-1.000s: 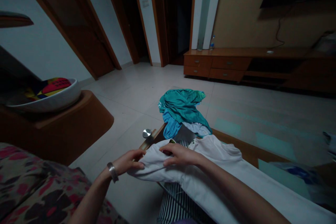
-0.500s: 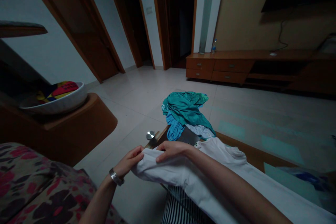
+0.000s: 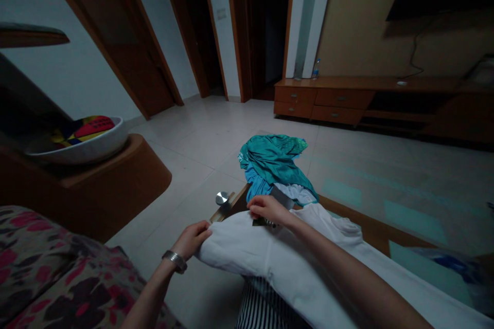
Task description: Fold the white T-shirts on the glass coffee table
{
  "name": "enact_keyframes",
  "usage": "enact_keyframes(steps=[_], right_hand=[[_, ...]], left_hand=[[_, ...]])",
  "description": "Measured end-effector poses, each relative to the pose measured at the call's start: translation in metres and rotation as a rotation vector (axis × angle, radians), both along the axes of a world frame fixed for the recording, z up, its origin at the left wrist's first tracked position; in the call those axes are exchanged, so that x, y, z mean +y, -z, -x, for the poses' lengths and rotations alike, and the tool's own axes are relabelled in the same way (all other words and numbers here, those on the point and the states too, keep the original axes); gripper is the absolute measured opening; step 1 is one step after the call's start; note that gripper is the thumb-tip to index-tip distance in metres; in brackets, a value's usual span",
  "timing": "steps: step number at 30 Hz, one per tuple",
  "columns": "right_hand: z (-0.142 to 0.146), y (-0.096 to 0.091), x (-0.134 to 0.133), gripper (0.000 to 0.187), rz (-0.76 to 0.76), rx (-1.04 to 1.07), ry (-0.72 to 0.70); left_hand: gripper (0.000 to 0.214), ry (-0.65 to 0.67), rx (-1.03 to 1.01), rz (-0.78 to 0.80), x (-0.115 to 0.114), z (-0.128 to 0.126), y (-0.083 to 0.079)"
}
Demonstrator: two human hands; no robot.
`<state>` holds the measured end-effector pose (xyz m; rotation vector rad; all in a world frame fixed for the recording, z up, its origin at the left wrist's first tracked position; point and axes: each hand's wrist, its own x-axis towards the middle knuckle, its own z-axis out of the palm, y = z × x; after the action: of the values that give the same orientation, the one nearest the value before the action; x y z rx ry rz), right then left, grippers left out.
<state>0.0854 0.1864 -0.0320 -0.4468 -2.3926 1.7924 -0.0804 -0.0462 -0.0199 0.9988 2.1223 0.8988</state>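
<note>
A white T-shirt [image 3: 301, 262] lies spread over the glass-topped table and hangs over its near edge. At its left end my left hand [image 3: 195, 236], with a metal watch band at the wrist, is closed on the fabric edge. My right hand [image 3: 268, 207] is over the far part of the shirt, beside a dark print; its fingers are curled together, with the tips partly hidden. Whether they pinch cloth cannot be made out. Just beyond is a heap of clothes, with a teal garment [image 3: 270, 159] on top and a blue garment [image 3: 258, 185] below.
The table's wooden frame [image 3: 380, 226] and a round metal fitting [image 3: 222, 198] show around the clothes. A floral-covered seat [image 3: 57, 277] is at left, near a white bowl [image 3: 85, 150] holding a colourful item. Far back stands a low wooden cabinet [image 3: 343, 96].
My right hand has left the shirt's left end and moved right and away from me, uncovering part of a dark print. My left hand keeps its hold on the shirt.
</note>
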Motion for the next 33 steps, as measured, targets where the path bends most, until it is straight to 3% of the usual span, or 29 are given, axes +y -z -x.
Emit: enact_keyframes(steps=[4,8,11,17,20,22,24,27,30,33], right_hand=[[-0.014,0.000,0.005,0.021,-0.340,-0.135,0.012],[-0.011,-0.006,-0.012,0.032,-0.503,-0.264,-0.033],[-0.002,-0.008,-0.026,0.030,-0.422,-0.180,-0.078],[-0.009,-0.007,-0.024,0.026,-0.067,0.022,-0.460],[-0.018,-0.014,-0.016,0.029,-0.035,0.096,-0.599],[-0.021,-0.021,-0.011,0.032,-0.058,0.090,-0.553],[-0.020,-0.027,-0.006,0.032,-0.173,0.035,-0.358],[-0.014,-0.032,-0.003,0.037,-0.557,-0.004,-0.149],[-0.004,-0.033,-0.011,0.031,-0.907,0.005,-0.232],[0.007,-0.037,-0.027,0.020,-1.021,0.033,-0.292]], left_hand=[[0.028,-0.085,0.139,-0.043,0.006,-0.006,0.003],[0.024,-0.007,0.086,-0.028,0.013,-0.011,-0.005],[0.041,0.076,0.020,-0.023,0.017,-0.013,-0.011],[0.035,0.141,-0.195,-0.067,0.019,-0.017,-0.020],[0.030,0.200,-0.326,-0.113,0.016,-0.017,-0.031],[0.026,0.254,-0.330,-0.149,0.014,-0.018,-0.041],[0.022,0.314,-0.312,-0.183,0.012,-0.018,-0.048],[0.019,0.376,-0.300,-0.207,0.009,-0.019,-0.055],[0.017,0.421,-0.283,-0.227,0.009,-0.020,-0.058],[0.016,0.463,-0.272,-0.236,0.010,-0.020,-0.060]])
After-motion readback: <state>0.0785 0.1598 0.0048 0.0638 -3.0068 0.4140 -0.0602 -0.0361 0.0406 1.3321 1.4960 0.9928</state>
